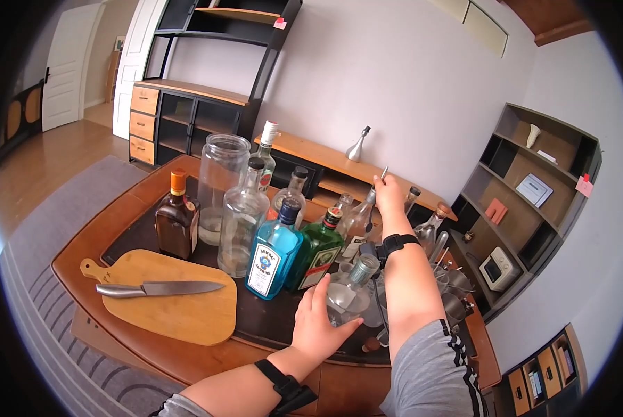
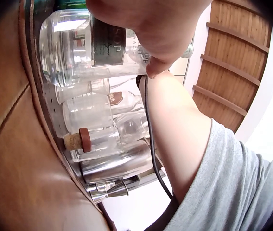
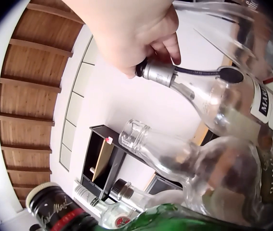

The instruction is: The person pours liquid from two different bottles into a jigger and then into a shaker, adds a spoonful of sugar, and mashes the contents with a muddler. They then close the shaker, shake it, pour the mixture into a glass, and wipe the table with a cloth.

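My right hand pinches a bar spoon, its thin end sticking up above my fingers. The dark bowl of the bar spoon hangs down beside a clear bottle with a silver neck band, and my fingers overlap that neck. Lower and closer to me, my left hand has fingers and thumb spread around the near side of a squat clear bottle. In the left wrist view this clear bottle carries a dark VSOP label, partly hidden by my left hand.
Blue and green bottles stand left of my hands, with a brown bottle and a tall jar farther left. A knife lies on a cutting board. Glasses and a metal shaker crowd the right side.
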Available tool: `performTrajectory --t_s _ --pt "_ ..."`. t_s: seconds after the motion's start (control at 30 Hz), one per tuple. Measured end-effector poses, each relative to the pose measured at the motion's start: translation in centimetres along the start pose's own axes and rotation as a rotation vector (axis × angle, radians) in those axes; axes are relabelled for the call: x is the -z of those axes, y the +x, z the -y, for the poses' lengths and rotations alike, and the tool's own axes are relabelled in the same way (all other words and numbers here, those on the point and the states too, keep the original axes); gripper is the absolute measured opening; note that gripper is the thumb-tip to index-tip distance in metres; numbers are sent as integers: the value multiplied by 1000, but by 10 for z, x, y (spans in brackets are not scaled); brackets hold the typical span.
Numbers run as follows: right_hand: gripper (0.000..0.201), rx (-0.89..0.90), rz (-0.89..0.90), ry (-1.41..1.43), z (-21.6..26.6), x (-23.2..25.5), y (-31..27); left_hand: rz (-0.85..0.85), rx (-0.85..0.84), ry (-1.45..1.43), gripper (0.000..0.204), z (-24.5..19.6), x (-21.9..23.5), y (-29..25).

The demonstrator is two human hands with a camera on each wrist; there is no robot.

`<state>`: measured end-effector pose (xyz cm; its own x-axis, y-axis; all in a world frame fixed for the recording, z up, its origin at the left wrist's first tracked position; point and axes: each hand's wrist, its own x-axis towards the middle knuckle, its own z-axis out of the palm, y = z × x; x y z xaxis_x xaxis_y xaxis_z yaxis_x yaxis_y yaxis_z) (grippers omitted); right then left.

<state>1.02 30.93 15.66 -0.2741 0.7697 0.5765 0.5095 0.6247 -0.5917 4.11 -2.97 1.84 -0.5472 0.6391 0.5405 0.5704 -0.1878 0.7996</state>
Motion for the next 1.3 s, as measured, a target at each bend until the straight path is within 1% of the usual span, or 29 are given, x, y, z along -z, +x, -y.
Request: performTrajectory --t_s 0.03,0.07,0.13,0.2,0.3,0.5,0.7,0.73,0.83,0.87,0.9,0.97,1.03,1.1,1.17,1.23,1.3 --pt "39 -23 -3 36 2 0 -3 -1 -4 -1 107 0 -1 0" --pt "39 20 -62 -6 10 3 -14 -25 -21 -2 105 1 -1 -1" --pt "38 4 -58 89 0 -3 -11 -73 -53 -8 101 3 -3 0" --pt "38 -24 -38 168 -9 -5 -7 -68 -50 -16 102 3 -3 0" --pt "35 68 -80 167 -12 -7 -14 -59 -42 -19 103 3 -3 0" --pt "35 48 -75 148 -3 -5 -20 -55 -45 -11 103 3 -3 0" --pt "38 32 -15 124 -7 -2 -12 -51 -61 -17 103 4 -3 1" --pt "42 -60 77 122 -22 -8 4 -49 -57 -13 103 4 -3 1" --pt "55 -124 61 172 -18 -2 3 -28 -41 -23 103 3 -2 2" --pt "69 -122 21 84 -17 5 4 -21 -34 -24 104 3 -2 2" --pt "68 -67 -18 104 -7 16 -2 -14 -25 -23 104 2 -2 2" --pt "67 32 -97 140 28 58 -34 -29 -50 -17 104 2 -3 2" --pt "62 224 -139 278 58 97 -76 -37 -64 -17 104 4 -3 1" --pt "53 417 -200 160 81 137 -129 -44 -65 -30 104 3 -3 2" --pt "43 517 -138 108 85 163 -182 -37 -49 -24 105 0 -1 1" --pt "30 462 32 34 90 181 -233 -49 -74 -29 106 3 -4 2" --pt "27 330 304 -66 89 192 -268 -63 -109 -5 108 5 -5 1"
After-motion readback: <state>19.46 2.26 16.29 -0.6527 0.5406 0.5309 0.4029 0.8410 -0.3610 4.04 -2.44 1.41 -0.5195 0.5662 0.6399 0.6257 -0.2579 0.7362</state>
